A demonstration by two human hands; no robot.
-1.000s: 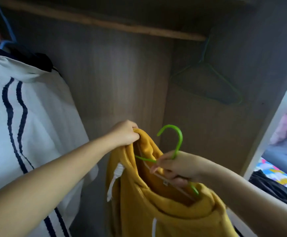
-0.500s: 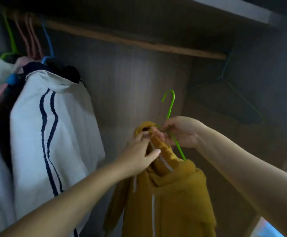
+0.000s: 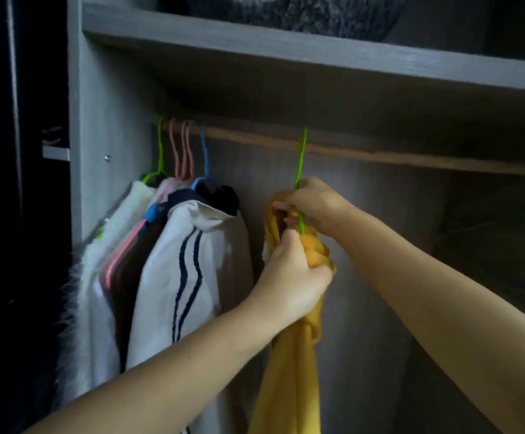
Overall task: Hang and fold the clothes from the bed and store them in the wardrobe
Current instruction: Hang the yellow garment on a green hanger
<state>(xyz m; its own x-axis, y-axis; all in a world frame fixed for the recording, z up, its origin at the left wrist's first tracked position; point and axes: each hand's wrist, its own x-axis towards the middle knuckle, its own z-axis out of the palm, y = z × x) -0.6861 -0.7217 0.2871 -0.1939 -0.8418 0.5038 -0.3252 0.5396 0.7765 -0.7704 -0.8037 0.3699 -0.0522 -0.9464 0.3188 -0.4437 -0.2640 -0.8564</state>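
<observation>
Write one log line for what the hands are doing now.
left hand: grips yellow garment | right hand: holds green hanger | hook: at rail

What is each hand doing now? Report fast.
Left hand: fingers gripping the yellow garment.
Right hand: fingers pinching the green hanger.

Legible text, labels, brands, numbers, signs: none. The hanging garments and the wardrobe panels carry no readable print or tags.
</observation>
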